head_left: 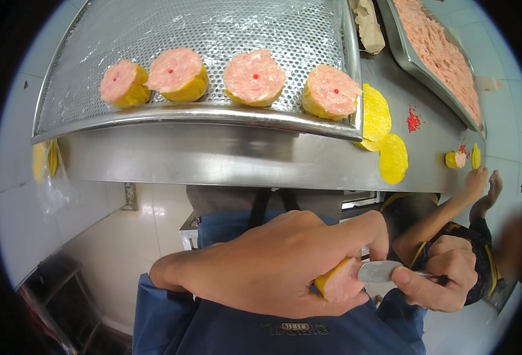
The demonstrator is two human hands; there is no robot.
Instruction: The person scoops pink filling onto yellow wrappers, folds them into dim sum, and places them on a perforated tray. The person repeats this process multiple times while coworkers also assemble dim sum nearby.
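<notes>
Close to my body, my left hand [273,257] is curled round a dumpling [342,280], a yellow wrapper with pink minced filling at its open end. My right hand [450,275] grips a small metal spatula [376,271], its thumb pressed along the tool. The spatula's flat blade touches or nearly touches the pink filling. Part of the dumpling is hidden inside my left palm. Beyond my hands, several finished dumplings [255,77], each with a red dot on top, stand in a row on the perforated metal tray [202,115].
Yellow wrappers [393,160] lie on the steel table [213,157] beside red bits [413,119]. A deep pan [400,44] of pink mince [438,47] stands at the far right. At the right, another person's hands [479,184] are near another dumpling [455,160]. A plastic bag [51,171] hangs left.
</notes>
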